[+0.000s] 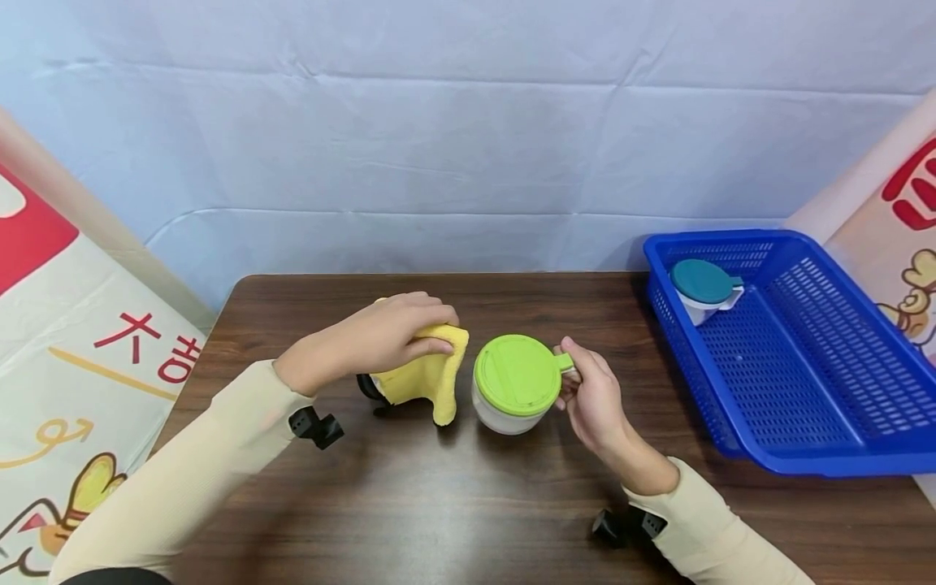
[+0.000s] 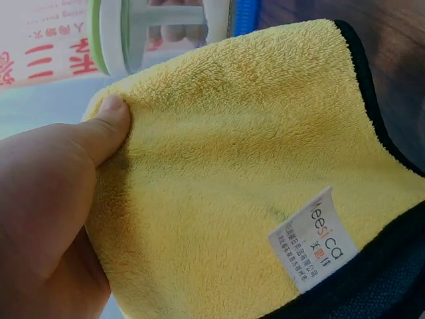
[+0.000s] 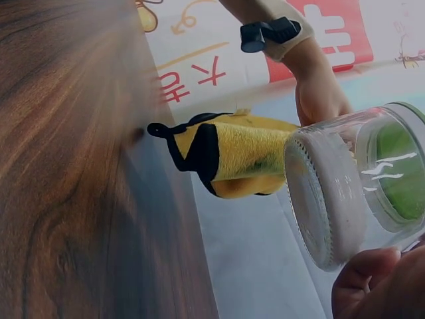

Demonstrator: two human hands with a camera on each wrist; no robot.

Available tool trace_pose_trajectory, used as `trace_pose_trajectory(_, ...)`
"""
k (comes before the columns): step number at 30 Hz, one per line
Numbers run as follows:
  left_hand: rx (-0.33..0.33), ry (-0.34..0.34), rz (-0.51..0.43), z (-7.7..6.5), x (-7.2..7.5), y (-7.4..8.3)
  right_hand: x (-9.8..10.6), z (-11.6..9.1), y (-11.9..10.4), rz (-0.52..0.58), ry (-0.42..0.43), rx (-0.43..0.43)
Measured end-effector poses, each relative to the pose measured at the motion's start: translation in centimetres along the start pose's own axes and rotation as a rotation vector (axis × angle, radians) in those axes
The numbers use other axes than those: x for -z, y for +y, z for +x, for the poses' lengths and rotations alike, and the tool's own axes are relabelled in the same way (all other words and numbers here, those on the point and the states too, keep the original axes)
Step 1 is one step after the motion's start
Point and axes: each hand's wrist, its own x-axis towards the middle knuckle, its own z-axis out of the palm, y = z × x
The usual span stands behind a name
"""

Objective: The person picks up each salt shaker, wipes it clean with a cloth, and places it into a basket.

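Observation:
My left hand (image 1: pixel 398 325) pinches a yellow cleaning cloth (image 1: pixel 420 378) with dark edging, which hangs down over the table. A white label (image 2: pixel 315 242) shows on the cloth in the left wrist view. Just right of the cloth is a clear jar (image 3: pixel 332 193) with a bright green lid (image 1: pixel 517 374). My right hand (image 1: pixel 595 398) grips the jar by its side handle, the fingers partly hidden behind it. The right wrist view shows the jar's base tilted toward the camera and off the table, with the cloth beyond it.
A blue plastic basket (image 1: pixel 764 455) stands on the right of the brown wooden table (image 1: pixel 468 520). Inside it, at the back left, sits another handled jar with a teal lid (image 1: pixel 702 281). A pale cloth backdrop (image 1: pixel 439 162) hangs behind the table.

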Motion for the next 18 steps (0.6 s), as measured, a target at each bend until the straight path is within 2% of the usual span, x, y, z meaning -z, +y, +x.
trace_pose_trajectory(11,-0.068,0.081,-0.012,-1.7,0.2,1.0,-0.1,0.0,-0.2,0.006,0.049,-0.026)
trace_pose_trajectory(18,-0.110,0.114,-0.028,-1.8,0.0,1.9,0.0,-0.1,-0.2,0.007,0.065,-0.041)
